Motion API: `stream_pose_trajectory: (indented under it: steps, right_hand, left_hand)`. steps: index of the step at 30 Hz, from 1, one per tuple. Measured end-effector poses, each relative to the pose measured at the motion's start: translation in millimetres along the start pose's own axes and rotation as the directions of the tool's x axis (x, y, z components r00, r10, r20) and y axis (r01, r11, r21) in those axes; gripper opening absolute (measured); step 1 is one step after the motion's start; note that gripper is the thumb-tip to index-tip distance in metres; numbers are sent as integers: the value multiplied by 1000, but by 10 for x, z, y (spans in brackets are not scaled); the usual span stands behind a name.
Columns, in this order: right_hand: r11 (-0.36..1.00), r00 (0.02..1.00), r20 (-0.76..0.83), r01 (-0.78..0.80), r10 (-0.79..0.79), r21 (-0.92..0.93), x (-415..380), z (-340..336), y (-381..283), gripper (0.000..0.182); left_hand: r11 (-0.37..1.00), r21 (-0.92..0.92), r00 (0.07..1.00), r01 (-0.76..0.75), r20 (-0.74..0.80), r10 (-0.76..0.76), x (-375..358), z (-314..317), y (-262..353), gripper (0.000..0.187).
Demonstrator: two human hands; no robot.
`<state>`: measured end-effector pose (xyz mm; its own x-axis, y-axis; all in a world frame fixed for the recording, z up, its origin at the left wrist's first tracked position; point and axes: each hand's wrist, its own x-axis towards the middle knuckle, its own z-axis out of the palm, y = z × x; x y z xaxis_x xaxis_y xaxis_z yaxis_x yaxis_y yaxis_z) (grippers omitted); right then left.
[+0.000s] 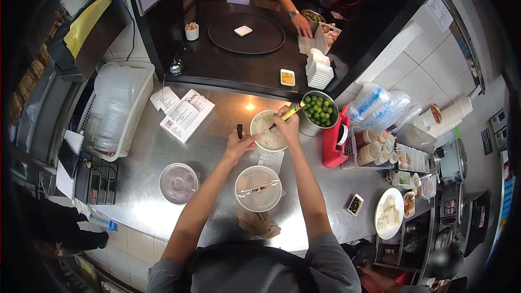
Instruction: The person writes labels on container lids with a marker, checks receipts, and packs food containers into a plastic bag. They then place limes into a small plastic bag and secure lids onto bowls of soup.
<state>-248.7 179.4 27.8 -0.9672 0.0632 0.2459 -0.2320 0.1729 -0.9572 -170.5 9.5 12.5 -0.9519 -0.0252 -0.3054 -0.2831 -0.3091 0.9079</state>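
My right hand (pixel 287 123) grips a marker (pixel 293 110) with a yellow, striped barrel. Its dark tip points down at the lid of a round takeout bowl (pixel 268 140) with pale contents. At the bowl's left edge, my left hand (pixel 239 145) has a small black marker cap (pixel 239 129) between its fingers, and the fingertips touch the rim. Closer to me is a second lidded bowl (pixel 259 184) with dark handwriting on its clear lid. Partly beneath these bowls lies a paper slip (pixel 271 161). Another lidded bowl (pixel 179 184), with darker contents, sits to the left.
A pot of green limes (pixel 318 113) and a red jug (pixel 337 140) stand right of the bowls. At left are a white box (pixel 187 115) and a basket of plastic lids (pixel 145 89). A crumpled cloth (pixel 258 223) lies nearest me. Beyond the pass, a co-worker's hand (pixel 301 25) reaches in.
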Motion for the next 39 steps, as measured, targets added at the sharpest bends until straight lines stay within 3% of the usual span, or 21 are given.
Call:
stream_pose_trajectory:
  steps: [5,8,11,14,20,23,26,29,32,35,39]
  right_hand:
    - [982,990,-17,139,-143,-130,-25,8,-85,15]
    - [995,993,-54,99,-100,-19,7,-3,0,16]
    - [979,983,-57,165,-172,-121,-15,2,-91,16]
    - [994,995,-31,92,-94,-55,-26,-18,-108,15]
    - [979,985,-52,157,-164,-127,-13,2,-52,15]
    - [990,988,-76,132,-134,-40,2,-2,-5,15]
    - [981,984,-71,152,-161,-119,-19,-1,-60,15]
    - [990,987,-78,137,-140,-40,0,-2,-5,15]
    - [984,989,-52,133,-140,-117,-31,6,-95,17]
    - [989,988,-65,144,-142,27,12,-29,-54,18]
    - [994,994,-34,106,-106,2,25,-27,-24,18]
  left_hand:
    - [999,-10,999,40,-16,-40,-5,8,20,42]
    - [1000,7,999,29,-21,-29,-13,11,30,42]
    - [999,-7,999,35,-11,-35,-15,10,32,42]
    - [999,-12,999,32,-15,-32,-31,20,50,41]
    - [999,-2,999,32,-4,-32,7,-3,-1,41]
    - [999,-9,999,49,10,-49,7,-13,1,41]
    - [998,-7,998,61,6,-61,1,-6,14,41]
    - [998,-5,998,56,8,-56,-5,-9,24,41]
    - [998,-9,998,66,12,-66,4,-11,14,41]
    - [997,-5,997,72,26,-72,26,-30,-3,42]
    - [997,-2,997,79,26,-79,18,-35,17,42]
